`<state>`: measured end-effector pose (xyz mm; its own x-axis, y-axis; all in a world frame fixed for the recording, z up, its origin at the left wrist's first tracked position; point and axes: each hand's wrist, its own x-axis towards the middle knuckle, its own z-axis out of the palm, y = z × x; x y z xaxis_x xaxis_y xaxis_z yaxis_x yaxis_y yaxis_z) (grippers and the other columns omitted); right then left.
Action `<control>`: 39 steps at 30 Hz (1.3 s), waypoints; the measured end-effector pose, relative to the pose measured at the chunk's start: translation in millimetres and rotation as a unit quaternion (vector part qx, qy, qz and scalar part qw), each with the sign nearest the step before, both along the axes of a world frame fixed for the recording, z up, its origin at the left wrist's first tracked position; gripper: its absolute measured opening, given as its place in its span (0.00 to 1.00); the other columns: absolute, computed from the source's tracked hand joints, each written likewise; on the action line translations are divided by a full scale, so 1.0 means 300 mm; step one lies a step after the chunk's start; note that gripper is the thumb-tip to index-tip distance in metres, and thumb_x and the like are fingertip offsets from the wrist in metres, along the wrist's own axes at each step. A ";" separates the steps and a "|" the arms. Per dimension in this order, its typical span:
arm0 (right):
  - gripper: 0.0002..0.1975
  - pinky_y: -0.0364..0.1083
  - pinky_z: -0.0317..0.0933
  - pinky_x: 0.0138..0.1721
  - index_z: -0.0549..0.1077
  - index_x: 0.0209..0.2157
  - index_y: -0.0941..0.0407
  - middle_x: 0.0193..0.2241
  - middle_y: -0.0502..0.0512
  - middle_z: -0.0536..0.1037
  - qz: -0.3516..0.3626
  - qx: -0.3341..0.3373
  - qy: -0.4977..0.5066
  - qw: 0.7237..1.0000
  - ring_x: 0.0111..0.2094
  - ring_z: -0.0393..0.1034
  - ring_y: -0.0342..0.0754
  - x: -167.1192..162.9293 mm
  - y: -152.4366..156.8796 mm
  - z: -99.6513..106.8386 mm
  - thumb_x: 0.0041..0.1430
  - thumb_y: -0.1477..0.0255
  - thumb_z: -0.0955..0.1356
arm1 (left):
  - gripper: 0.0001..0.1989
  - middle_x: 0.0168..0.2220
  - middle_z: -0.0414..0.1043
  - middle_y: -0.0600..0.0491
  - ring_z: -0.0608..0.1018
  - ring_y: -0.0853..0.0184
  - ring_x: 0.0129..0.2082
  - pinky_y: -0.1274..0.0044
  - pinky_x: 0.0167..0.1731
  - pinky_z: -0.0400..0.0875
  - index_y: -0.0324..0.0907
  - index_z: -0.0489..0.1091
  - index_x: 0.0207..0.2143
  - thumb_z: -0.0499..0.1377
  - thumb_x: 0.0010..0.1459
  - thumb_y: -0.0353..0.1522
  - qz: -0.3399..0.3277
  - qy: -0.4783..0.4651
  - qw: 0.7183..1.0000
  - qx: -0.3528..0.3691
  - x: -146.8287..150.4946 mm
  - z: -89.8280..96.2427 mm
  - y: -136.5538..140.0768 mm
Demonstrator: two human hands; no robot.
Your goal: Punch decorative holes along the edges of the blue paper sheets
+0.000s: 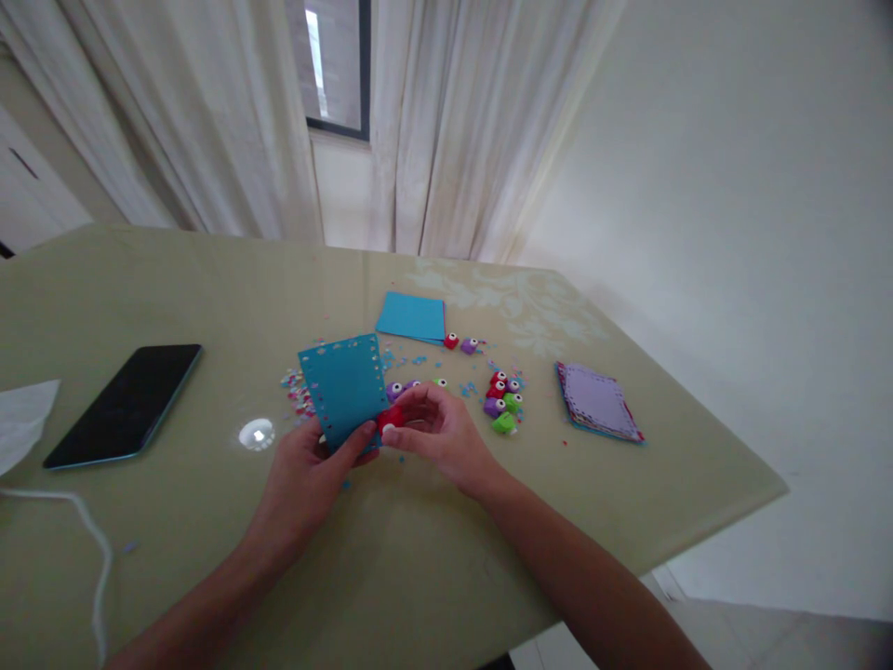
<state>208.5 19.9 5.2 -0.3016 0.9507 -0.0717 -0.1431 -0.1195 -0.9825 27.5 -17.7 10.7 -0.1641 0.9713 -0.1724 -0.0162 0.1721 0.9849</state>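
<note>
Upright in my left hand (pixel 307 470) is a blue card (pixel 347 386), pinched near its lower edge. Small punched holes run along its top, left and right sides. My right hand (pixel 443 433) has its thumb and fingers closed on a small red paper punch (pixel 389 421), which sits at the card's lower right edge. Just behind the hands lie purple punches (pixel 394 391) and a green punch (pixel 439 382), partly hidden. To the right is a cluster of red, purple and green punches (pixel 495 407), each with a white eye.
Blue cards (pixel 411 317) are stacked at the back, beside a red punch (pixel 450 341) and a purple punch (pixel 469 345). A stack of hole-edged cards (pixel 598 400) lies right. Paper confetti (pixel 297 393) is scattered about. Left are a dark tablet (pixel 126 405), white paper (pixel 24 419) and a white cable (pixel 98 535).
</note>
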 end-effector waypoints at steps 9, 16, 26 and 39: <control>0.23 0.49 0.71 0.47 0.82 0.39 0.54 0.36 0.51 0.84 0.025 -0.034 -0.006 0.999 0.38 0.78 0.49 -0.005 -0.006 0.005 0.44 0.58 0.83 | 0.22 0.41 0.87 0.49 0.88 0.55 0.38 0.67 0.42 0.85 0.42 0.82 0.43 0.74 0.51 0.47 -0.010 -0.035 0.999 -0.001 -0.010 -0.026 0.000; 0.22 0.45 0.63 0.38 0.80 0.34 0.56 0.32 0.48 0.79 0.060 -0.018 -0.028 0.998 0.33 0.71 0.44 -0.010 -0.011 0.015 0.47 0.54 0.82 | 0.22 0.41 0.87 0.48 0.87 0.55 0.40 0.68 0.42 0.81 0.43 0.83 0.44 0.71 0.54 0.49 -0.015 0.014 0.999 0.029 -0.025 -0.049 0.001; 0.22 0.46 0.66 0.41 0.79 0.35 0.54 0.33 0.48 0.80 0.057 -0.031 0.012 0.998 0.34 0.73 0.45 -0.014 -0.010 0.013 0.46 0.56 0.83 | 0.21 0.43 0.87 0.47 0.87 0.56 0.41 0.70 0.44 0.80 0.42 0.83 0.45 0.72 0.56 0.47 -0.014 -0.026 1.000 0.007 -0.012 -0.030 -0.010; 0.21 0.45 0.65 0.38 0.80 0.35 0.55 0.32 0.48 0.81 0.070 -0.041 0.000 0.997 0.32 0.72 0.44 -0.002 -0.003 -0.003 0.43 0.59 0.84 | 0.20 0.42 0.87 0.48 0.86 0.56 0.39 0.71 0.40 0.79 0.43 0.83 0.43 0.71 0.56 0.48 -0.024 0.005 1.000 0.006 -0.010 -0.024 -0.007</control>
